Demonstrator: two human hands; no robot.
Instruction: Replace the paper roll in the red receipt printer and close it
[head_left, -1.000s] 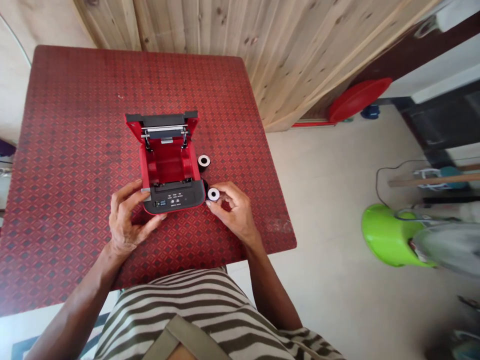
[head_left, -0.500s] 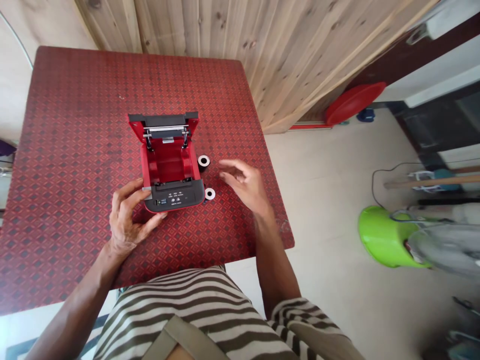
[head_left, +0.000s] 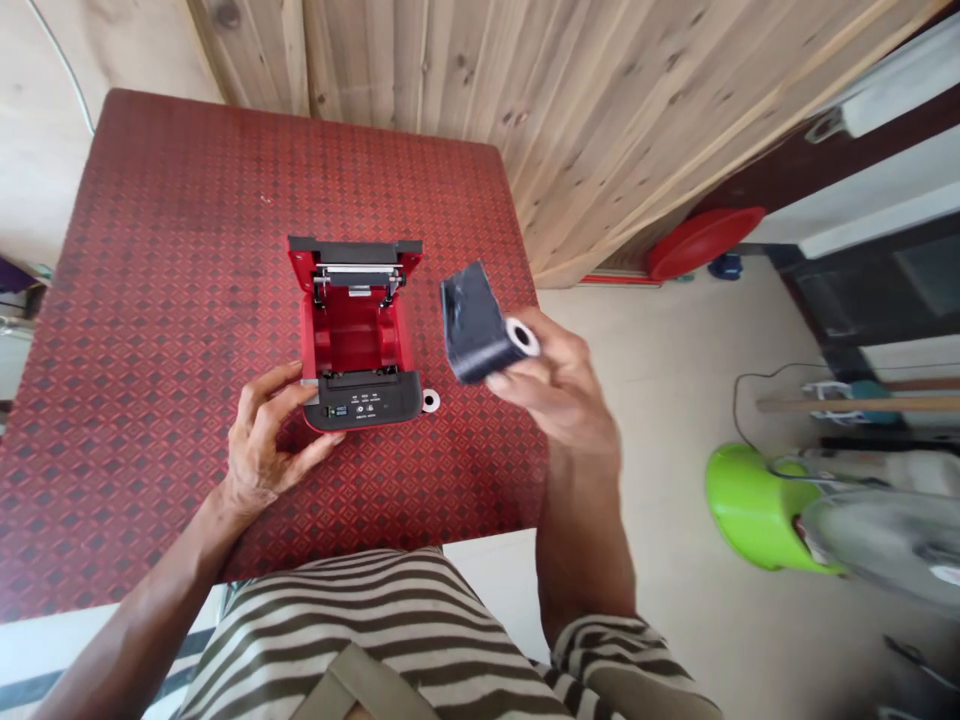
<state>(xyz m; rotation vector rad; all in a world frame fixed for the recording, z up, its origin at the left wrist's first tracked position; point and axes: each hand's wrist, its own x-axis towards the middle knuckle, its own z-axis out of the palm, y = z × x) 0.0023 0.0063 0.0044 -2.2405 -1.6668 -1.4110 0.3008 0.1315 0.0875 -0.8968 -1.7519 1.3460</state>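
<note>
A red and black label printer (head_left: 363, 340) sits on the table with its lid raised and its red inner bay bare. My left hand (head_left: 264, 435) grips the printer's front left corner, fingers along the side and thumb at the front edge. Off to the right, my right hand (head_left: 566, 385) pinches a black ribbon roll (head_left: 480, 335) by its near end, around its white core. The roll is held above the table, and a loose flap of its film stands up. The white end of another roll (head_left: 430, 400) shows beside the printer's front right corner, the rest of it hidden.
The table (head_left: 187, 230) has a red patterned cover and stands against a wooden plank wall (head_left: 420, 70). On the floor to the right are a green plastic tub (head_left: 739, 505), a clear rounded object (head_left: 885, 545) and a cable. A red basin (head_left: 701, 243) leans farther back.
My right hand has picked up the black ribbon roll from beside the printer and raised it to the right. My left hand stays on the printer. The view has shifted slightly.
</note>
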